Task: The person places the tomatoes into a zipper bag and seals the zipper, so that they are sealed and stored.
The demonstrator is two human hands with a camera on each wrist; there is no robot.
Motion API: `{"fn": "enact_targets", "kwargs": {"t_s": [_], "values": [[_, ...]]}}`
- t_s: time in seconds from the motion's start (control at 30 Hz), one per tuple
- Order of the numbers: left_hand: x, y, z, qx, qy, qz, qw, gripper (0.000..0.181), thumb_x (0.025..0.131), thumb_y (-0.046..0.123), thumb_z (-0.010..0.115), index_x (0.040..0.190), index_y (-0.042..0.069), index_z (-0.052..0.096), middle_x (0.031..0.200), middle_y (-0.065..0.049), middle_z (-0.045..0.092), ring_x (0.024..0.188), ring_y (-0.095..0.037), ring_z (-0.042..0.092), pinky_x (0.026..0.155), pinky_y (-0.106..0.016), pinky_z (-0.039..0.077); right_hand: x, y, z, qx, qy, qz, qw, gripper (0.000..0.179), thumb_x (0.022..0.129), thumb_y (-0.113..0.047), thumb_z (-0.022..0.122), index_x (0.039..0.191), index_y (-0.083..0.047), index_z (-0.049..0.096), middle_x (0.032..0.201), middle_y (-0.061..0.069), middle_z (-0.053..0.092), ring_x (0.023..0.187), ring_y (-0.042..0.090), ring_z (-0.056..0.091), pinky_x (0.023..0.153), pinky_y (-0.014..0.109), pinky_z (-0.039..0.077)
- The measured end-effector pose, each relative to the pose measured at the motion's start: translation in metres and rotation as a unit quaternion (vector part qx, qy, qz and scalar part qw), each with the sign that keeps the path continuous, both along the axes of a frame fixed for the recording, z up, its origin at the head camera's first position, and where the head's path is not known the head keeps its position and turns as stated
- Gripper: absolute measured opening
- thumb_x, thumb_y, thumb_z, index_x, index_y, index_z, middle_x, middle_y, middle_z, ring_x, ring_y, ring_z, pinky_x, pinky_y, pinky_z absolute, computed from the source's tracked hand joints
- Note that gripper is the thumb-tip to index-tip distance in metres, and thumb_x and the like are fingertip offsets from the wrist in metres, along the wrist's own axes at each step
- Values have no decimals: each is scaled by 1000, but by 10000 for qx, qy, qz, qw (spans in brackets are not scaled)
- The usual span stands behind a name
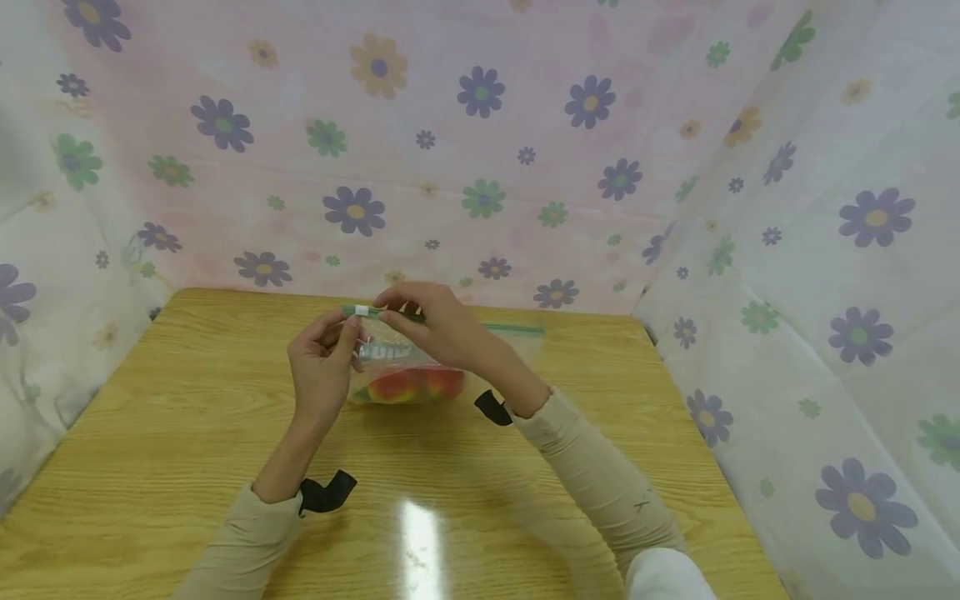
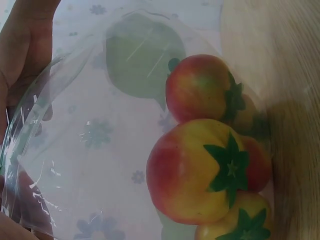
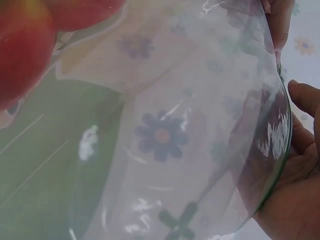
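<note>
A clear plastic zip bag [image 1: 386, 352] stands on the table with several red-and-yellow tomatoes [image 1: 397, 385] at its bottom. Green star-shaped tops show on the tomatoes [image 2: 192, 172] in the left wrist view. Along the bag's top edge runs a green zip strip [image 1: 517, 330] with a white slider [image 1: 362, 311] near the left end. My left hand [image 1: 322, 367] pinches the bag's top left corner by the slider. Just right of the slider, my right hand [image 1: 442, 325] grips the zip edge from above. Some fingertips are hidden behind the bag [image 3: 160, 190].
The wooden table [image 1: 187, 433] carries a bright light reflection near its front. Flower-patterned cloth [image 1: 480, 167] hangs behind the table and along both sides. A black strap end [image 1: 327, 492] sticks out at the left wrist, another [image 1: 492, 408] at the right wrist.
</note>
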State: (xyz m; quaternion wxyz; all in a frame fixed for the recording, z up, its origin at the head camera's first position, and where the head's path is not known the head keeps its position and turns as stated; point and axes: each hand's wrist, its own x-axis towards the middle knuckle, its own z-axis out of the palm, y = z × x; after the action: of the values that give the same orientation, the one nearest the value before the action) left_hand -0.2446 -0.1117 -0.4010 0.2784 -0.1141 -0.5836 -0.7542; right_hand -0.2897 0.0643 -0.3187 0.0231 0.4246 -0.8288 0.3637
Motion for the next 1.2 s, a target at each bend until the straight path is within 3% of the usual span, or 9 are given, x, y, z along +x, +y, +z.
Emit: {"fn": "enact_targets", "kwargs": {"t_s": [0.23,0.5,0.77,1.0,1.2], "values": [[0,0,-1,-75,-38,76,9999,22,100,5,64,109,-15,68,73,5,70,55,-5,61,46,-15,50,1,-4,-4,-337,-37,-41,9994,17,104,-16,61,114,-7,72,88,1,69,70,9,59,62,23,48],[1,3,-1,50,73,61,9999,21,100,4,64,107,-15,69,73,4,71,55,-5,61,46,-15,49,2,-9,-9,-638,-69,-131,9979,15,102,-13,63,111,-6,72,99,3,72,76,9,59,69,22,52],[3,7,-2,84,101,-108,9999,19,99,1,63,106,-16,68,74,4,72,62,-5,66,47,-15,51,4,-13,-16,-978,-149,-224,9948,12,101,-13,65,108,-6,72,91,2,70,69,11,54,63,23,46],[4,8,-1,102,163,-351,9992,17,101,-1,60,107,-16,64,74,4,72,61,-5,64,47,-15,51,4,-13,-15,-917,-264,-102,9954,10,102,-13,63,107,-7,69,90,2,68,70,11,55,64,23,48],[6,6,0,119,5,-354,9993,9,100,-1,61,106,-5,65,71,4,71,58,-5,63,45,-16,51,5,-14,-15,-699,-346,-52,9969,10,104,-13,60,108,-7,66,93,2,66,73,11,56,67,22,48]]}}
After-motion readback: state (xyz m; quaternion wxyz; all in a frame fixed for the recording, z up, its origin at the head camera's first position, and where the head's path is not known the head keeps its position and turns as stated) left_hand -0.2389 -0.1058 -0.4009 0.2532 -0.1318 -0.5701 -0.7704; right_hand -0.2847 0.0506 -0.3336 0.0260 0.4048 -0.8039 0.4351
